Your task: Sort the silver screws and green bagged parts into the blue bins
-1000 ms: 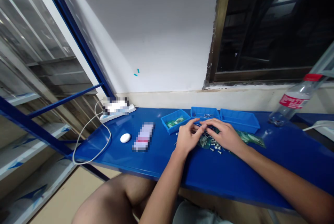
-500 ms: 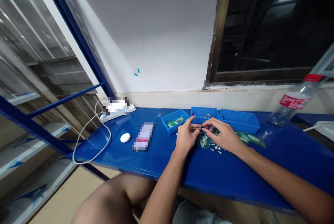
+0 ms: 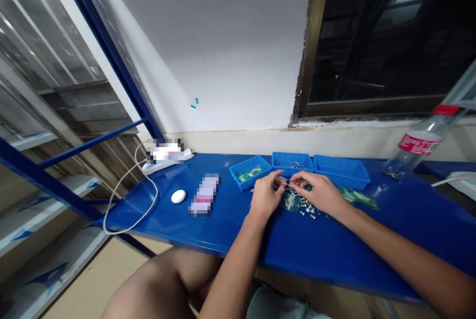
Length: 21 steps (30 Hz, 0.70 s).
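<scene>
My left hand is closed, thumb and fingers pinching a thin metal pin. At the pin's other end the fingertips of my right hand are pinched together. A second slim shiny piece shows by my left fingertips; its exact kind is too small to tell. Under and between the hands lie a clear green plastic bag and a loose pile of silver screws. Another green bag is partly behind my right wrist.
Three blue bins line the back: a left bin with a green bag, a middle bin with metal pins, a right bin. A phone, white oval object, power strip and plastic bottle also stand on the blue table.
My fingertips have drawn slightly apart, and the thin metal pieces between them show more clearly. Both arms stay nearly in place.
</scene>
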### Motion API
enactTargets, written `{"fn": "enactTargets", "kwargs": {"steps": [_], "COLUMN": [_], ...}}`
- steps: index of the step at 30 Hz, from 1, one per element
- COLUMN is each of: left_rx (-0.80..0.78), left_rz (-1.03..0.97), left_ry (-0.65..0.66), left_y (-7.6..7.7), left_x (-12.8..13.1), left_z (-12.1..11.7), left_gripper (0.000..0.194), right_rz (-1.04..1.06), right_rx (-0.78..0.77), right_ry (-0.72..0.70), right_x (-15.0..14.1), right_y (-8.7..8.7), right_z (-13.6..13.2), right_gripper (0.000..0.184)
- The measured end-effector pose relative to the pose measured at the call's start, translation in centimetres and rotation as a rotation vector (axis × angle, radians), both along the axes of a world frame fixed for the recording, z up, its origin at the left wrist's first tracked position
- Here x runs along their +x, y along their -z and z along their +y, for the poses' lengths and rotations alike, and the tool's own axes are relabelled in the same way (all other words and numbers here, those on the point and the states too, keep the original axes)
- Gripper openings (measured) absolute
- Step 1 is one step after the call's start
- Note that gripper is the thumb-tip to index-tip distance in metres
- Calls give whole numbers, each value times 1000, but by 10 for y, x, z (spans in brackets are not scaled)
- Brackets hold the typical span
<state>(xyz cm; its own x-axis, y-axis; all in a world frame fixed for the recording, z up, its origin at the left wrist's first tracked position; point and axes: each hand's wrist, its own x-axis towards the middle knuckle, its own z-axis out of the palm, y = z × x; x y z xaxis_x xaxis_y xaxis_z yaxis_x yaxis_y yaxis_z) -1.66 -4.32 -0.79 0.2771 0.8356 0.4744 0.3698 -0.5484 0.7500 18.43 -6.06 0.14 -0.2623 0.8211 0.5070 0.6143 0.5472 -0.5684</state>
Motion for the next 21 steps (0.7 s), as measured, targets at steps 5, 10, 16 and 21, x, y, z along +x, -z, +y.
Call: {"fn": "enactTargets", "kwargs": {"steps": [5, 10, 16, 21], "left_rx": [30, -2, -111, -146], "left_rz": [-24, -18, -3, -162], "left_ry": [43, 0, 69, 119], "left_y": [1, -5, -10, -6], "left_x": [1, 1, 2, 4], "left_z": [1, -4, -11, -7], "left_gripper": [49, 35, 44, 48], "right_rz": [20, -41, -1, 6], "right_rx": [-30, 35, 105, 115], "right_ry": [-46, -79, -28, -79], "right_x": [-1, 1, 1, 0], "right_y": [1, 1, -2, 2], "right_z": [1, 2, 0, 2], "right_gripper": [14, 25, 11, 14]}}
